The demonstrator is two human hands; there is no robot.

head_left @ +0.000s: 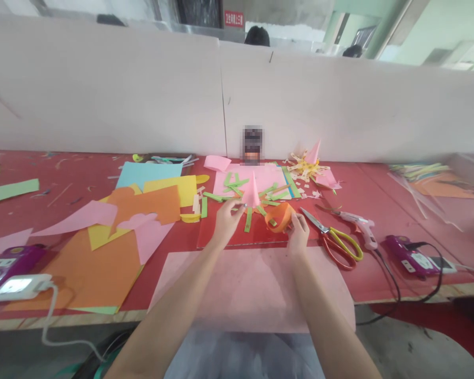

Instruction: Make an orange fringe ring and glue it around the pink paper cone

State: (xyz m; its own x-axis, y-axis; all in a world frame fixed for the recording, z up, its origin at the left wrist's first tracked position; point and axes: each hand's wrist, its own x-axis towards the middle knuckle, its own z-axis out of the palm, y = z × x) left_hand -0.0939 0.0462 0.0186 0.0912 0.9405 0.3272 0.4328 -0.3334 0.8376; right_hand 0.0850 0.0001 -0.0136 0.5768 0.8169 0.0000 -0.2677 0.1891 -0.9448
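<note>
A pink paper cone [251, 191] stands upright in the middle, with green paper strips [247, 220] spread around its base. My left hand [228, 221] is at the cone's lower left, its fingers pinched together at the edge of the cone; whatever lies between the fingertips is too small to make out. To the right of the cone, my right hand [298, 231] grips an orange paper ring [279, 218] by its right side. The ring is tilted, so its opening shows. Under both lie a red sheet [217, 231] and, nearer me, a pink board [256, 289].
Scissors [339, 245] and a pink glue gun [361, 227] with a cord lie at the right, near a purple power socket [413, 258]. Orange paper [90, 268] and other coloured sheets cover the left. Behind stands another pink cone [313, 153]. A white partition [142, 89] borders the table.
</note>
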